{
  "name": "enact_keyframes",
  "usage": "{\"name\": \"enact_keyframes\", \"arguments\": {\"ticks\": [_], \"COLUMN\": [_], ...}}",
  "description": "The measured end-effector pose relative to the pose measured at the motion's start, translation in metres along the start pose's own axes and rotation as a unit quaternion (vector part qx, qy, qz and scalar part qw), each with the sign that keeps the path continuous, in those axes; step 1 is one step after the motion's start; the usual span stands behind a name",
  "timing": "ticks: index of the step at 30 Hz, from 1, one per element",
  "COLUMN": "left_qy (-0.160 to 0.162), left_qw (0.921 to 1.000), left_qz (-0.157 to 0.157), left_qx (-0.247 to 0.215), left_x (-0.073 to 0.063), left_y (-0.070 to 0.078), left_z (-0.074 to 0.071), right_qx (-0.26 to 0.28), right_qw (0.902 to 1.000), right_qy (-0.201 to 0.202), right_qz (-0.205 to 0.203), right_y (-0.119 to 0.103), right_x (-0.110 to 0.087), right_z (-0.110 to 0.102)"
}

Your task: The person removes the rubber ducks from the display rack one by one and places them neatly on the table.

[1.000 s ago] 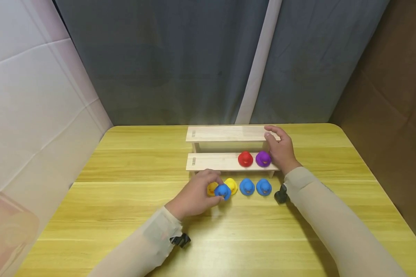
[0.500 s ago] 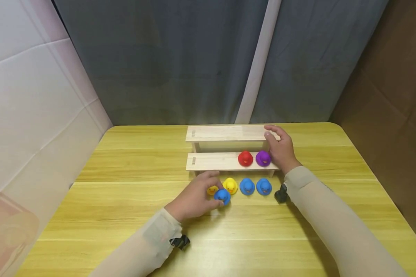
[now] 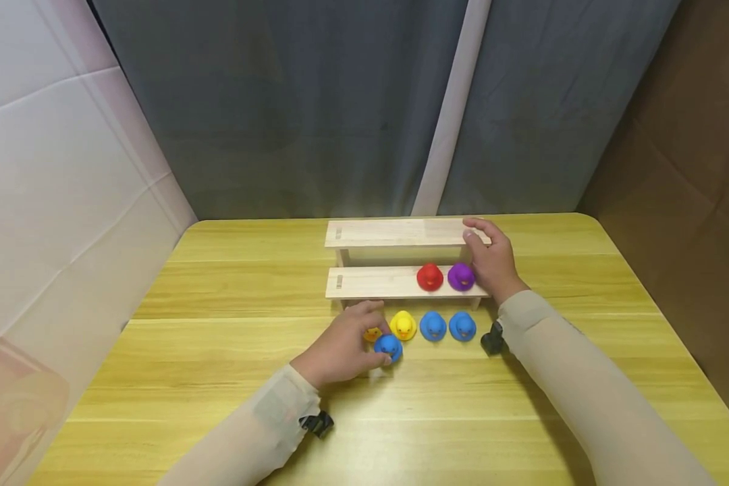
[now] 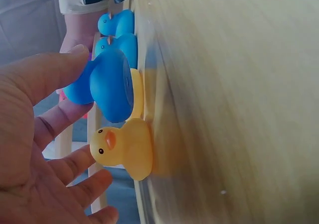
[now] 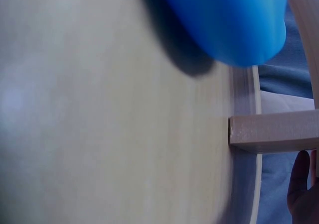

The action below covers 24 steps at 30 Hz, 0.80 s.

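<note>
In the head view my left hand [image 3: 346, 343] pinches a blue rubber duck [image 3: 388, 348] between thumb and fingers, in front of two yellow ducks. The left wrist view shows this blue duck [image 4: 112, 84] tilted, its flat base visible and raised off the table. One yellow duck [image 4: 137, 149] stands close by the outstretched lower fingers; the other yellow duck [image 3: 403, 326] is to its right. My right hand [image 3: 495, 264] holds the right end of a two-tier wooden shelf [image 3: 389, 233], thumb and index finger curved over the upper board. Its other fingers are mostly hidden.
Two more blue ducks [image 3: 447, 327] continue the row on the table [image 3: 231, 378]. On the lower board [image 3: 370, 283] sit a red duck [image 3: 430, 277] and a purple duck [image 3: 461, 277], the latter beside my right hand. A grey curtain [image 3: 279, 108] hangs behind.
The blue duck in my left hand has come slightly toward me and downward, uncovering more of the right yellow duck. My right hand stays at the shelf end.
</note>
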<state>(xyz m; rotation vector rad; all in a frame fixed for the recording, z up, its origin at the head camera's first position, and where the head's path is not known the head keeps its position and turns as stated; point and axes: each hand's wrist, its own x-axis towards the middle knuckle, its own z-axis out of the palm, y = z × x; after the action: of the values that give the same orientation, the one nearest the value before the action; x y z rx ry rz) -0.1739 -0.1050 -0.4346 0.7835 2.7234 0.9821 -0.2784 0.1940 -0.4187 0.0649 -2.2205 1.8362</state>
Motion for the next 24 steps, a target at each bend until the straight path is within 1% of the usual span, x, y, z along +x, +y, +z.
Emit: {"name": "enact_keyframes", "arguments": {"ticks": [8,13,19,24], "left_qy": [-0.003,-0.004,-0.010,-0.012], "left_qw": [1.0000,0.9999,0.9999,0.9998], "left_qz": [0.007,0.004,-0.004,-0.003], "left_qx": [0.002,0.009,0.011,0.016], "left_x": [0.001,0.001,0.002,0.003], "left_y": [-0.001,-0.001,-0.001,-0.001], "left_z": [0.000,0.001,0.002,0.002], "right_qx": [0.003,-0.005,-0.012,-0.006], "right_qw": [1.0000,0.9999,0.9998,0.9999], "right_qy": [0.005,0.010,0.011,0.004], "right_qz": [0.008,-0.001,0.006,0.008], "right_y": [0.030,0.036,0.032,0.010], "right_x": [0.016,0.019,0.017,0.006], "right_z": [-0.001,-0.001,0.000,0.000]}}
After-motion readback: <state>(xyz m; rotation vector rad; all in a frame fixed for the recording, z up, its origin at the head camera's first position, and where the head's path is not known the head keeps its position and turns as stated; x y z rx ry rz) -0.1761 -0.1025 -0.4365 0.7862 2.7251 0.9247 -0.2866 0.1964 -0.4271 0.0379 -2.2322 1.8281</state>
